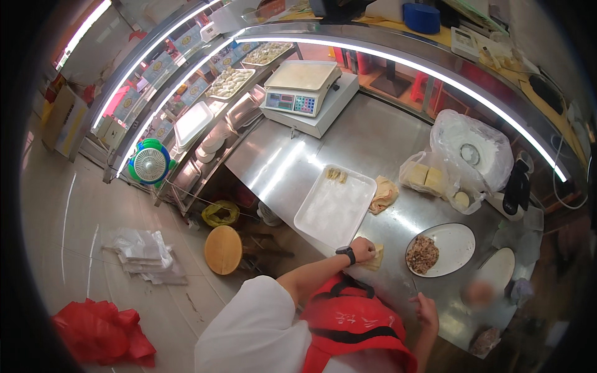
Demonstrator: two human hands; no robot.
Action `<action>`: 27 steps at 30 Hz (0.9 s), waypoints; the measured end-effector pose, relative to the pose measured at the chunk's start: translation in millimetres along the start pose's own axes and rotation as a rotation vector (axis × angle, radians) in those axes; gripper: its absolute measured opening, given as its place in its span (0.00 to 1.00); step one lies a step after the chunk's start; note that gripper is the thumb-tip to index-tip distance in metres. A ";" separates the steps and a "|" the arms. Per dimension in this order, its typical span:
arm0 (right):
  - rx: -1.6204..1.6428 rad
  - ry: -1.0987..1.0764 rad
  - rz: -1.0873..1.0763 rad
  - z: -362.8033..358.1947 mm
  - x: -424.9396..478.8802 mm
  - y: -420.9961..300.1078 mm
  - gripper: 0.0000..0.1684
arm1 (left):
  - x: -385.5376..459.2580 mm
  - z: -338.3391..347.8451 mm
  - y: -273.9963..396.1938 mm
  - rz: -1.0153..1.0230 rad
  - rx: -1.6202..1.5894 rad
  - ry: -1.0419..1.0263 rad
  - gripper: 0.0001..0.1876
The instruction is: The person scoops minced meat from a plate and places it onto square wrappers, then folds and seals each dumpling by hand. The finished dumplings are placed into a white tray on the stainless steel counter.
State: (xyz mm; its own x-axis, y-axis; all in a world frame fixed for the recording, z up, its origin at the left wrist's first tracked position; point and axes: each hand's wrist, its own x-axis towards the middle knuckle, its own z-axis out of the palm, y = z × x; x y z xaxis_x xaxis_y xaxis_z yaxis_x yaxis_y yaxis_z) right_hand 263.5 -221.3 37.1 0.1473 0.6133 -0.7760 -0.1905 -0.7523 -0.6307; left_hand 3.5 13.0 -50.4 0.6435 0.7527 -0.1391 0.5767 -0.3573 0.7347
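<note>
My left hand (364, 250), with a dark watch at the wrist, rests at a square of yellowish dough wrappers (377, 262) by the table's near edge. Its fingers are curled over the wrappers, and whether they pinch one is hidden. My right hand (425, 310) grips a thin stick-like tool (414, 285) that points toward an oval white plate (456, 247). Minced meat filling (422, 254) is heaped on the plate's left side. Beyond my left hand lies a white tray (326, 210) dusted with flour, with a few folded dumplings (336, 176) at its far end.
A crumpled cloth (384, 195) touches the tray's right side. Farther right are bagged blocks of wrappers (425, 177) and a plastic bag of flour (485, 144). A digital scale (298, 91) stands at the back. A wooden stool (224, 250) and a fan (149, 162) are left.
</note>
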 end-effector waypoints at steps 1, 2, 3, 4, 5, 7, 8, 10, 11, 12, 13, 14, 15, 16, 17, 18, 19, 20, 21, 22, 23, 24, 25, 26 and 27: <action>-0.007 0.004 -0.012 -3.6 -3.9 0.0 0.27 | -0.5 -1.1 7.3 -0.067 -0.095 0.063 0.10; -0.010 0.008 -0.023 -5.0 -1.7 -6.1 0.27 | 1.5 -9.1 9.8 -0.093 -0.210 0.233 0.10; -0.019 0.013 -0.021 -8.4 -1.6 -10.0 0.27 | 1.6 -8.6 0.9 -0.199 -0.356 0.301 0.08; -0.013 0.046 0.008 -9.9 -4.9 -8.8 0.27 | -3.3 -10.5 7.0 -0.195 -0.410 0.383 0.06; -0.020 0.011 -0.031 -8.9 3.0 -15.5 0.27 | 0.9 -9.5 -32.2 0.123 -0.315 0.415 0.06; -0.005 0.055 -0.070 -14.2 5.8 -12.2 0.26 | -1.7 -19.8 -1.4 -0.401 -1.499 0.155 0.04; -0.012 0.071 -0.060 -12.6 6.4 -14.8 0.25 | -3.4 -20.2 11.8 -0.258 -1.681 0.122 0.09; -0.039 0.108 -0.044 -11.8 16.0 -9.8 0.26 | -4.3 -33.4 53.4 -0.295 -1.829 0.066 0.16; -0.087 0.153 -0.039 -10.0 17.7 -4.6 0.27 | -6.1 -33.1 62.9 -0.332 -1.858 0.027 0.17; -0.103 0.189 -0.051 -10.8 20.7 4.4 0.27 | -4.2 -32.3 69.9 -0.362 -1.887 -0.011 0.19; -0.125 0.218 -0.069 -11.1 26.7 12.4 0.28 | -0.1 -27.6 74.8 -0.386 -1.912 -0.039 0.20; -0.152 0.237 -0.090 -9.9 32.1 14.1 0.28 | 3.5 -18.9 77.2 -0.417 -1.785 -0.041 0.20; -0.143 0.253 -0.104 -12.1 37.5 14.3 0.28 | 7.3 -8.8 79.5 -0.442 -1.659 -0.041 0.20; -0.132 0.262 -0.120 -11.8 44.1 11.3 0.28 | 10.5 -0.3 77.8 -0.463 -1.526 -0.036 0.21; -0.120 0.262 -0.139 -6.6 50.0 3.8 0.28 | 12.7 11.7 66.7 -0.461 -1.489 -0.063 0.22; -0.118 0.257 -0.122 -2.9 57.0 -5.3 0.28 | 15.6 25.9 57.3 -0.531 -1.411 -0.015 0.22; -0.117 0.249 -0.106 1.9 63.0 -19.7 0.28 | 19.4 43.1 46.9 -0.599 -1.330 0.034 0.21; -0.115 0.242 -0.091 6.9 69.0 -30.6 0.28 | 23.2 58.9 38.0 -0.664 -1.246 0.083 0.20; -0.141 0.242 -0.071 10.1 80.7 -33.4 0.28 | 29.1 73.2 30.9 -0.708 -1.180 0.104 0.20; -0.167 0.245 -0.049 12.0 96.3 -30.1 0.27 | 36.3 82.3 35.6 -0.738 -1.156 0.140 0.22; -0.195 0.241 -0.025 18.1 102.7 -30.6 0.27 | 41.1 91.8 41.8 -0.773 -1.132 0.183 0.23; -0.186 0.235 0.008 22.4 105.8 -29.0 0.26 | 45.7 100.7 47.9 -0.807 -1.107 0.225 0.25; -0.181 0.224 0.041 28.8 103.8 -34.3 0.26 | 49.3 108.6 50.8 -0.811 -1.069 0.251 0.26; -0.179 0.214 0.070 31.9 101.8 -38.5 0.25 | 54.9 118.5 46.8 -0.821 -1.035 0.250 0.26; -0.175 0.207 0.054 32.9 102.0 -38.5 0.25 | 60.1 127.6 42.6 -0.830 -1.001 0.250 0.27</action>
State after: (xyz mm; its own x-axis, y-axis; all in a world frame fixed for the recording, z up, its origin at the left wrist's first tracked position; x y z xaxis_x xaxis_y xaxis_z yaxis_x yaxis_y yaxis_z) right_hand 253.9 -121.8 -17.6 0.3400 0.5228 -0.7817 -0.0353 -0.8236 -0.5661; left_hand 131.0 -27.6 -112.2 0.1106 0.6677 -0.7361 0.0644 0.7343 0.6757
